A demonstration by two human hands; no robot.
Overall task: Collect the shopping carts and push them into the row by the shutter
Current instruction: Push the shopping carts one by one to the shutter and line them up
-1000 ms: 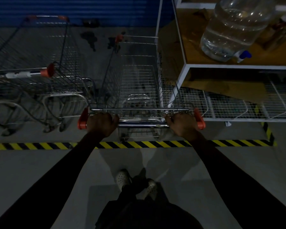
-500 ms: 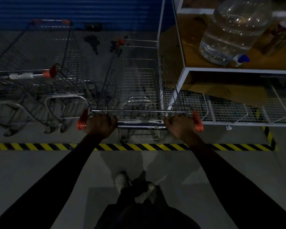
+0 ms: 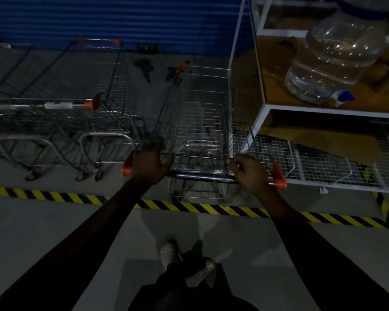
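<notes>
Cart (image 3: 202,113) stands nose toward the blue shutter (image 3: 121,19), between the parked carts (image 3: 81,105) and a white shelf (image 3: 323,111); left hand (image 3: 152,163) and right hand (image 3: 250,172) each have a grip closed round its handle (image 3: 200,176).

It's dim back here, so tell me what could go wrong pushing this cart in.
The cart runs close beside the white shelf frame; it may snag there and jolt the water jug above. The left hand and right hand grip by the rear wire flap, where fingers might get pinched. Oversteering left could clip the parked cart.
</notes>
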